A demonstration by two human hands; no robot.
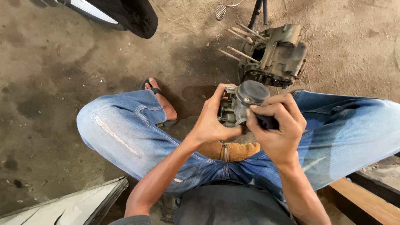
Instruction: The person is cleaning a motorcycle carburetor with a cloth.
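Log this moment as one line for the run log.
left hand: holds grey metal carburetor | right hand: grips dark handle against it | engine block: on dirt floor beyond

A grimy engine crankcase point(276, 55) with long studs sticking out sits on the oil-stained dirt floor point(50, 83); a foot peg point(221, 11) lies beyond it; a black scooter panel point(125, 14) fills the upper left; a wooden plank point(366, 204) and a pale metal sheet point(71, 206) lie near.

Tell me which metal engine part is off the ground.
The small grey carburetor-like part, held in both hands between the knees. The larger engine block with protruding studs sits on the dirt floor.
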